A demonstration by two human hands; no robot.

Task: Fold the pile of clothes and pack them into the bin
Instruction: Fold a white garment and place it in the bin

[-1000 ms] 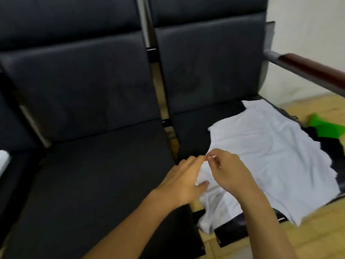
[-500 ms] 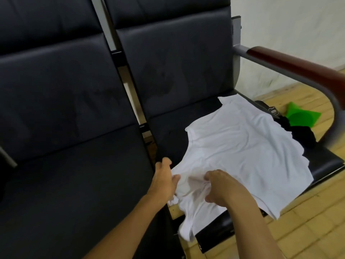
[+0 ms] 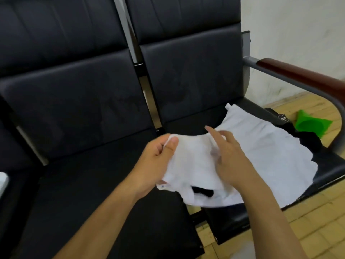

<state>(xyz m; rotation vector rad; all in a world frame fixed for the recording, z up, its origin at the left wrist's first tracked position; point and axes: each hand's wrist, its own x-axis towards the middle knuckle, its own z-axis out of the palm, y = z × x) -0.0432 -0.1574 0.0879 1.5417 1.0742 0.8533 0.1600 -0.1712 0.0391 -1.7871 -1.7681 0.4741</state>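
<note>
A white T-shirt [image 3: 261, 146] lies spread over the right black seat [image 3: 334, 165], its near part lifted off the seat. My left hand [image 3: 158, 161] pinches the shirt's left edge between thumb and curled fingers. My right hand [image 3: 229, 157] rests on top of the cloth with the index finger stretched out; whether its other fingers hold fabric I cannot tell. Dark clothes [image 3: 308, 141] lie under the shirt at the seat's right side. No bin is in view.
A bare black seat [image 3: 93, 193] lies to the left. A metal armrest with a brown wooden top [image 3: 298, 75] bounds the right seat. A green object [image 3: 309, 124] lies on the tiled floor [image 3: 317, 221] beyond. Something white [image 3: 2, 181] shows at the left edge.
Both hands have risen with the shirt's near edge and moved apart, the left one drawing the cloth leftwards. The right hand went from gripping the fabric to lying on it with a finger out.
</note>
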